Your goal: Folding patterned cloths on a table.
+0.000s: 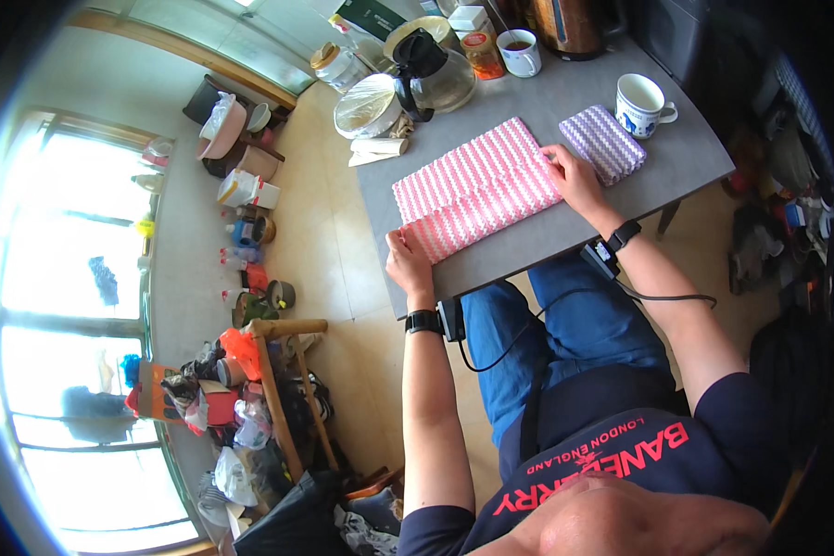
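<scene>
A pink and white striped cloth (474, 191) lies on the grey table (483, 278), its near part folded over along its length. My left hand (409, 263) pinches the fold at the cloth's left end, close to the table's left edge. At the right end, my right hand (575, 179) grips the cloth's edge between thumb and fingers. Just beyond that hand lies a smaller purple and white striped cloth (603, 144), folded into a pad. Each of my wrists wears a black strap with a small device and a cable.
A white mug (639, 104) stands beside the purple cloth. Along the far side are a glass pot with a black handle (445, 80), a covered bowl (367, 108), a jar (483, 55), a cup of dark liquid (520, 54) and a copper-coloured kettle (563, 24).
</scene>
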Tool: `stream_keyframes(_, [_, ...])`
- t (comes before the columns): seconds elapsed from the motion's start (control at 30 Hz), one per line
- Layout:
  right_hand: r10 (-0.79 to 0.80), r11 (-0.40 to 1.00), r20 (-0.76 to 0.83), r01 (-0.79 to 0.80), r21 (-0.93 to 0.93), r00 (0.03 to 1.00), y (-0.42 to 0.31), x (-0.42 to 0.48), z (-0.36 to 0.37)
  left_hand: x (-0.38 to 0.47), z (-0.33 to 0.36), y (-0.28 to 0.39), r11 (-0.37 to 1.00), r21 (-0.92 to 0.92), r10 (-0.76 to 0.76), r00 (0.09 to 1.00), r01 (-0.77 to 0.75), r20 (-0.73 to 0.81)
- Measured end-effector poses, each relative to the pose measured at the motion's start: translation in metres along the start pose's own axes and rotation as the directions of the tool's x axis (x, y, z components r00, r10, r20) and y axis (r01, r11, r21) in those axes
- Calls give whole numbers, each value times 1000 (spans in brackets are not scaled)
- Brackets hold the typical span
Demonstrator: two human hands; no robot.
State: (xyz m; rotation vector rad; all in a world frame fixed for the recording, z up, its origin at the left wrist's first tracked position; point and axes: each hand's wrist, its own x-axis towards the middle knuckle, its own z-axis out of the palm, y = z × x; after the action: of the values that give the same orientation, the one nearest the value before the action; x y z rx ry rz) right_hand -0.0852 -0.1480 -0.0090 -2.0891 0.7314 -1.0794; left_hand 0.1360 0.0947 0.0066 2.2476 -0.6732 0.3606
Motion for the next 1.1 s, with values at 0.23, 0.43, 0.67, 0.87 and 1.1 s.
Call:
stream_keyframes(0.23, [43, 999, 26, -43, -5, 999, -1, 0, -1, -4, 4, 0, 992, 100, 72, 995, -78, 67])
stream_keyframes(0.43, [18, 1000, 6, -18, -9, 1000, -3, 1, -2, -3, 2, 4, 999, 32, 29, 999, -30, 28])
stream_keyframes(0.67, [1, 1000, 12, -1, 0, 1000, -1, 2, 0, -3, 1, 0, 999, 13, 33, 999, -34, 35])
stream_keyframes(0.87, [13, 1000, 25, -13, -5, 1000, 0, 1, -1, -4, -2, 2, 999, -9, 40, 999, -40, 33])
stream_keyframes(1.1, [9, 1000, 10, -9, 10, 1000, -2, 1, -1, -4, -2, -3, 996, -74, 62, 997, -58, 52])
